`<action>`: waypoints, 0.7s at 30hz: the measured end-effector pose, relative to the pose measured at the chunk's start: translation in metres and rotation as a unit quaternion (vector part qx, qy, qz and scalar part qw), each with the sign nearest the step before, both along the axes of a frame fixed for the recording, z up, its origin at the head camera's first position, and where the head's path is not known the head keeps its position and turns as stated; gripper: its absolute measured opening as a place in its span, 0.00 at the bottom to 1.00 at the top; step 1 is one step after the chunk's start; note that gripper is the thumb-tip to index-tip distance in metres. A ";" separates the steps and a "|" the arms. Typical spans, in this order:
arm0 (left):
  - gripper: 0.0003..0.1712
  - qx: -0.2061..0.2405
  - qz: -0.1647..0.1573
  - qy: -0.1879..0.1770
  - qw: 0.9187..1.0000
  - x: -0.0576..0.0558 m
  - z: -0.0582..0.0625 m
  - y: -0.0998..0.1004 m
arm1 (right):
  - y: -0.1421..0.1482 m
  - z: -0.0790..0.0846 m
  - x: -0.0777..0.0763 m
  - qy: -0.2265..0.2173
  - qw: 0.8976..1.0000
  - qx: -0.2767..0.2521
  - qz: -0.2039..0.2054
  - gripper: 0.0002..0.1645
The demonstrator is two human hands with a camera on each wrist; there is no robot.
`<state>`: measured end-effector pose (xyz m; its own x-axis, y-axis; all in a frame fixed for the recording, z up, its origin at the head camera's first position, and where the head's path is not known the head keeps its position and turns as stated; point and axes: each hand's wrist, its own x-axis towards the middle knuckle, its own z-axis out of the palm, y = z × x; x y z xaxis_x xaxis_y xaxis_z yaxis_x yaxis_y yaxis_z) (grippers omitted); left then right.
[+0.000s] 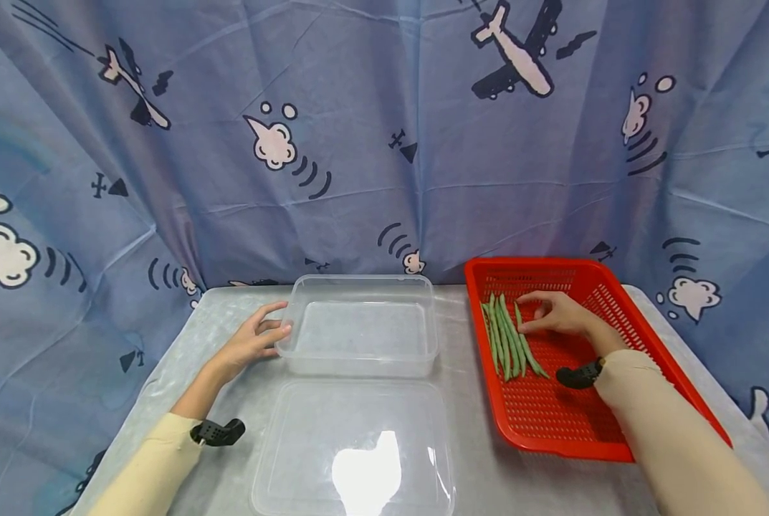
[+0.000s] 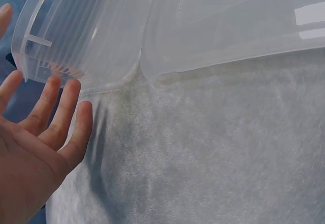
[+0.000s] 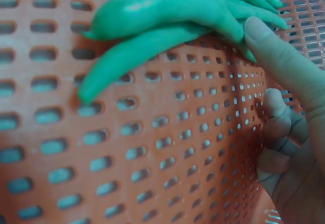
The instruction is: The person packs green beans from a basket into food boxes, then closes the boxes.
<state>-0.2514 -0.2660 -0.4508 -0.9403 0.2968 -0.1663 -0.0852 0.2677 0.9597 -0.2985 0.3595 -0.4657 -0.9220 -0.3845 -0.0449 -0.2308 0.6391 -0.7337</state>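
My left hand (image 1: 253, 342) is at the left wall of a clear plastic container (image 1: 362, 368), with its fingers spread and fingertips right at the wall. In the left wrist view the palm shows, with nothing gripped. The right hand (image 1: 561, 315) reaches into a red perforated basket (image 1: 671, 383). Its index fingertip and thumb are apart, close to the upper end of the rightmost green bean (image 1: 529, 351). Thumb tip overlaps a bean in the right wrist view, while the other fingers are bent below. Several green beans (image 1: 505, 344) lie side by side along the basket's left wall.
A clear lid (image 1: 294, 444) lies flat on the grey-white table (image 1: 468, 459) in front of the container, with a bright reflection on it. Behind the table hangs a blue curtain (image 1: 358, 201) printed with planes and clouds. The basket's raised rim (image 1: 487, 380) stands right of the container.
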 end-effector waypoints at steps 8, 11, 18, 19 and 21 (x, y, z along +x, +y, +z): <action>0.42 0.009 -0.008 0.002 1.000 -0.001 0.001 0.000 | -0.002 0.001 0.000 -0.018 1.000 0.005 -0.010 0.36; 0.42 0.012 -0.013 0.004 1.000 -0.001 0.001 0.000 | -0.003 0.003 0.001 -0.028 0.999 0.019 -0.010 0.36; 0.42 0.002 -0.007 0.002 1.000 -0.001 0.000 0.000 | -0.006 0.007 0.000 -0.056 0.998 0.029 -0.010 0.36; 0.42 0.001 -0.005 0.002 1.000 -0.001 0.000 0.000 | -0.006 0.008 0.000 -0.058 0.998 0.028 -0.007 0.36; 0.42 0.000 -0.004 0.002 1.000 -0.002 0.000 0.000 | -0.007 0.008 0.000 -0.064 0.998 0.027 -0.007 0.36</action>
<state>-0.2530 -0.2657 -0.4512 -0.9387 0.3043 -0.1620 -0.0785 0.2687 0.9600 -0.2987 0.3528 -0.4576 -0.9129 -0.3648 -0.1833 -0.1273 0.6810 -0.7212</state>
